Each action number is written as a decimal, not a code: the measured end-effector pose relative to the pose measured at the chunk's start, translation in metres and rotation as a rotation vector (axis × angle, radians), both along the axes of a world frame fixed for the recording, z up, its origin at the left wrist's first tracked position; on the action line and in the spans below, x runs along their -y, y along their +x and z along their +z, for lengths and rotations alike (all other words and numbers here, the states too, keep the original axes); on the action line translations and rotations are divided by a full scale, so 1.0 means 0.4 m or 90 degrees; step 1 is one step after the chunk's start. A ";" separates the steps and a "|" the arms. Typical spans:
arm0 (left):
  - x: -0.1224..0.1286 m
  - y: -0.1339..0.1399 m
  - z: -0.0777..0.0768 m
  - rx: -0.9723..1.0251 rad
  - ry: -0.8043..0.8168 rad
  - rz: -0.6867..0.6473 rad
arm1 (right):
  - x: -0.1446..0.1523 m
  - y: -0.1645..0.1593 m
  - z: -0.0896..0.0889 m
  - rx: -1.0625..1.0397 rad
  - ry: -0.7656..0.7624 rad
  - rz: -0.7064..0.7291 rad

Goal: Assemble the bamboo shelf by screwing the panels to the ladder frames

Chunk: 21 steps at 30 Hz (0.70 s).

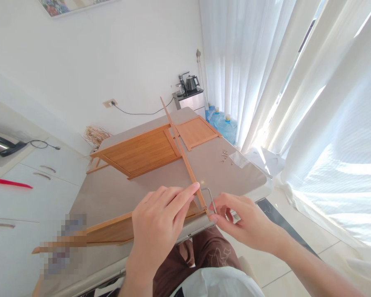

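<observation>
A long, narrow wooden rail (187, 163) runs from the front edge of the table toward the back wall. My left hand (160, 218) grips it near its close end, thumb and fingers pinching its sides. A bent metal hex key (211, 198) is held in the fingertips of my right hand (243, 220), and its short arm points at the rail's side. Whether its tip sits in a screw cannot be made out. A framed wooden panel (139, 150) stands against the rail behind my left hand. Another framed panel (111, 233) lies along the near edge, partly hidden by that hand.
A smaller wooden panel (199, 132) lies flat on the grey table (117, 194). Several screws (224, 156) and a clear plastic bag (239, 160) are at the right. Beyond stand a cabinet with a kettle (191, 83), blue water bottles (222, 123) and white curtains (244, 62).
</observation>
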State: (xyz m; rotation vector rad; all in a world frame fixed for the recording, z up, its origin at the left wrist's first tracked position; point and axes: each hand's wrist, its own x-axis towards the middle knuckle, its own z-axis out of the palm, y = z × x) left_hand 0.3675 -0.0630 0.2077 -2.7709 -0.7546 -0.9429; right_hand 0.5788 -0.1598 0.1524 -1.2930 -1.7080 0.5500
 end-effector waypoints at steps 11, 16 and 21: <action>-0.002 0.005 0.008 0.005 0.014 -0.019 | -0.158 0.029 0.131 -0.026 0.232 -0.079; -0.003 0.006 0.007 0.002 0.010 -0.017 | -0.220 0.041 0.122 -0.093 0.067 -0.021; -0.003 0.008 0.004 -0.001 0.001 -0.010 | -0.198 0.052 0.058 -0.037 0.024 -0.008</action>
